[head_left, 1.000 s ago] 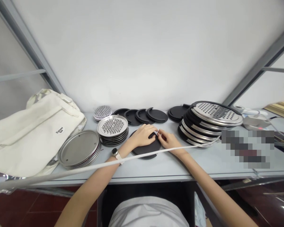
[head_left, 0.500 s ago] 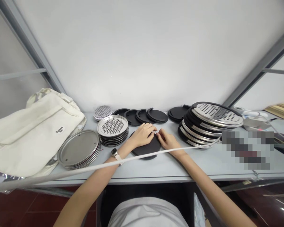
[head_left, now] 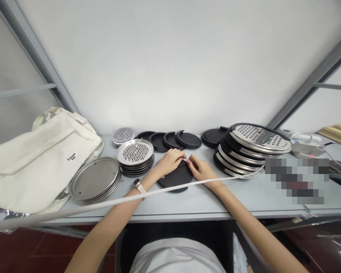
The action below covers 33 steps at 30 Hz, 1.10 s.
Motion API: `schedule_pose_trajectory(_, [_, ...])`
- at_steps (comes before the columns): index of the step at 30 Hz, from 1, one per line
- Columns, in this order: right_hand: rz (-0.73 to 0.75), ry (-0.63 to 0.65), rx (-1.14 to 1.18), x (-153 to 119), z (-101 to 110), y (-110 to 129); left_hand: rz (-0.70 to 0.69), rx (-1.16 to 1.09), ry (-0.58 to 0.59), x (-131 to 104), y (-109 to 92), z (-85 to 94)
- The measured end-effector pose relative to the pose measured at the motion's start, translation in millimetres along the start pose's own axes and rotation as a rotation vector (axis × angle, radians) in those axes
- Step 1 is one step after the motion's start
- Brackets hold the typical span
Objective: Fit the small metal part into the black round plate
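A round black disc lies on the table in front of me. My left hand rests over its upper left part, fingers bent together near the far edge. At the disc's upper right, my right hand has its thumb and fingertips pinched. A tiny pale item shows between the fingertips of both hands, too small to name. Left of the disc stands a stack of round metal grater plates. To the right is a tall stack of black rings and perforated metal plates.
Plain grey metal discs are stacked at the left beside a cream bag. More black discs lie along the wall. A white cable crosses the view in front of my wrists. A small grater stack stands behind.
My left fingers have shifted slightly, and more of the black disc shows beneath them. My right hand has stayed nearly in place, still pinched.
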State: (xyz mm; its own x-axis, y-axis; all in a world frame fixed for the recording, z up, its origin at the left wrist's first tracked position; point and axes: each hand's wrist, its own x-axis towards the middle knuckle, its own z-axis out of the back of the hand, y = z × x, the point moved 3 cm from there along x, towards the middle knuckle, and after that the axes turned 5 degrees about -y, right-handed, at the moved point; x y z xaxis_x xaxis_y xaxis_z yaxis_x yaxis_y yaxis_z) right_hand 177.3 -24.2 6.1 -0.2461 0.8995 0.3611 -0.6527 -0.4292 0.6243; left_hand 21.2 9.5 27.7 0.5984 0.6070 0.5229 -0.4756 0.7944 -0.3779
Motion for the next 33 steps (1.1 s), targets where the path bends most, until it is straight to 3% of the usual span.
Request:
schedule_pose_trajectory(6, [0.012,0.104,0.095,15,4,-7,-0.004,0.014,-0.007,0,4,-2.4])
schedule_pose_trajectory(12, [0.067,0.340,0.170,30,10,-13,-0.002,0.066,0.004,1,-2,1.8])
schedule_pose_trajectory(14, [0.056,0.362,0.138,32,12,-13,0.031,0.114,-0.022,-1,-6,8.5])
schedule_pose_trajectory(18, [0.046,0.395,0.100,33,15,-13,0.075,0.164,0.142,-7,-10,15.5])
schedule_pose_trajectory(22, [0.055,0.449,0.136,36,18,-10,0.082,0.193,0.217,-11,-10,15.2])
schedule_pose_trajectory(26, [0.031,0.504,0.173,38,18,-8,0.038,0.216,0.208,-10,-10,11.0])
schedule_pose_trajectory(33, [-0.002,0.448,0.190,34,15,-13,0.035,0.212,0.177,-10,-9,9.2])
